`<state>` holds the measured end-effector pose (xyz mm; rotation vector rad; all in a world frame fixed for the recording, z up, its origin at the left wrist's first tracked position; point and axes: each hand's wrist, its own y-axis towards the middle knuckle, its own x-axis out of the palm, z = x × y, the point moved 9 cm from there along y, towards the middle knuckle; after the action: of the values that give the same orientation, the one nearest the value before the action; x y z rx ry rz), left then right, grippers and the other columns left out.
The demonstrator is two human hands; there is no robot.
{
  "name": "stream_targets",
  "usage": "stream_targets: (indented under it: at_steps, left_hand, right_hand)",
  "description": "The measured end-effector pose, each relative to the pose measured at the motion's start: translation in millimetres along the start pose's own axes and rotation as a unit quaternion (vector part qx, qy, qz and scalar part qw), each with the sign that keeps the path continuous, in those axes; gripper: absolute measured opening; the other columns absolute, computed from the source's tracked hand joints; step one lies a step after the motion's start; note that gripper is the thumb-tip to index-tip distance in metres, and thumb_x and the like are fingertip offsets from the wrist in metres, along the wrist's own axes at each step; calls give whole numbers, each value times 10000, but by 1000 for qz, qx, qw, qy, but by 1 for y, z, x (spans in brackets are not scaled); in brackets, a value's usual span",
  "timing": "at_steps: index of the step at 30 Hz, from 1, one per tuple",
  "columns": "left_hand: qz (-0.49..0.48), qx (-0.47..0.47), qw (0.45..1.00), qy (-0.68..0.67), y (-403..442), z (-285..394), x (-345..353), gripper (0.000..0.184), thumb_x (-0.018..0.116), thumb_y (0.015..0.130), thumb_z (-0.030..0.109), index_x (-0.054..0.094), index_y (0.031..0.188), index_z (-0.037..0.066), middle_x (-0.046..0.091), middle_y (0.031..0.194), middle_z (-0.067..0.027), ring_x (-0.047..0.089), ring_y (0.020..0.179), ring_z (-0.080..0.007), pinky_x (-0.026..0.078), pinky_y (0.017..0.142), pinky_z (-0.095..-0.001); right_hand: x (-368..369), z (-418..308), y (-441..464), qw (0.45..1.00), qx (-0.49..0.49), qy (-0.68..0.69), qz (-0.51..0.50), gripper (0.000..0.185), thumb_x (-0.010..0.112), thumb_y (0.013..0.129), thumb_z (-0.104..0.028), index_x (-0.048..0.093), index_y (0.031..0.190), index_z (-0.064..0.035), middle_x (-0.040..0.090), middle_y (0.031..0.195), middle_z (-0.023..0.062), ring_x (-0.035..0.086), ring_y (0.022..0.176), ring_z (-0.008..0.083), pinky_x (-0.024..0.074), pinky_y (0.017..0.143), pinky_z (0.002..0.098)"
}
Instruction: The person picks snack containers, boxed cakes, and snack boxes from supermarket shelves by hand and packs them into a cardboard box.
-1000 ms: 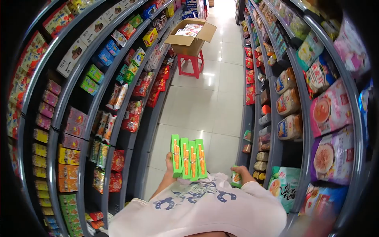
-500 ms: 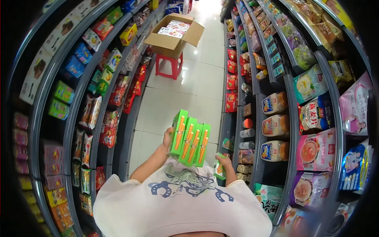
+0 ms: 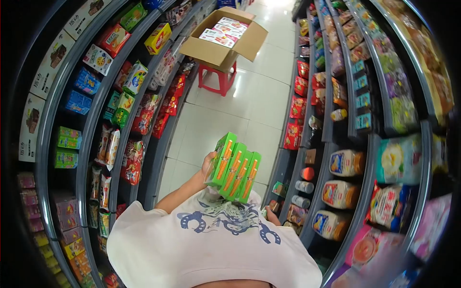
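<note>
My left hand (image 3: 208, 163) is closed around the left side of several green snack boxes (image 3: 234, 170), held in a row in front of my chest. Their narrow sides show orange stick-like pictures. Low on my right, by the shelf edge, my right hand (image 3: 272, 217) is closed on another green box, of which only a sliver shows beside the shirt. The fingers of that hand are mostly hidden.
An open cardboard box (image 3: 211, 52) with white and pink packs (image 3: 224, 31) stands on a red stool (image 3: 218, 82) ahead in the aisle. Shelves of snacks flank both sides; jars (image 3: 338, 192) sit close on my right.
My view has turned, so the shelves and stool shift in the picture. The right hand has drawn lower and its green box has gone mostly out of sight. The left hand keeps its boxes.
</note>
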<state>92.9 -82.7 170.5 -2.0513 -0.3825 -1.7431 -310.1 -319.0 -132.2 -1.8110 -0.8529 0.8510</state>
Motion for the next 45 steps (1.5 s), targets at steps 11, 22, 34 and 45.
stream_targets:
  at_steps: [11, 22, 34, 45]
  left_hand:
    - [13, 159, 981, 112, 107, 121, 69, 601, 620, 829, 443, 545, 1267, 38, 598, 1227, -172, 602, 1076, -312, 496, 929, -463]
    - [20, 276, 960, 33, 134, 227, 33, 628, 616, 825, 464, 529, 1286, 46, 574, 1265, -171, 584, 1107, -315, 484, 945, -466]
    - [75, 269, 957, 80, 229, 420, 45, 715, 501, 864, 589, 467, 1356, 72, 562, 1287, -148, 553, 1157, -315, 444, 992, -475]
    - [47, 372, 927, 7, 240, 495, 51, 609, 539, 861, 479, 497, 1327, 88, 572, 1273, -132, 571, 1134, -290, 455, 981, -452]
  right_hand:
    - [26, -425, 62, 930, -157, -282, 176, 1037, 718, 596, -673, 532, 1201, 149, 578, 1216, 287, 570, 1156, 347, 441, 970, 388]
    - [176, -595, 33, 897, -270, -340, 85, 1160, 731, 577, -658, 368, 1354, 123, 570, 1224, 288, 560, 1163, 358, 432, 985, 378]
    - [277, -849, -57, 900, -406, -149, -53, 568, 629, 875, -229, 428, 1339, 29, 576, 1179, 101, 545, 1050, 180, 417, 923, 300]
    - [400, -1046, -79, 869, -465, -122, -116, 825, 637, 853, -194, 148, 1492, -13, 456, 1308, 156, 499, 1103, 220, 417, 929, 326]
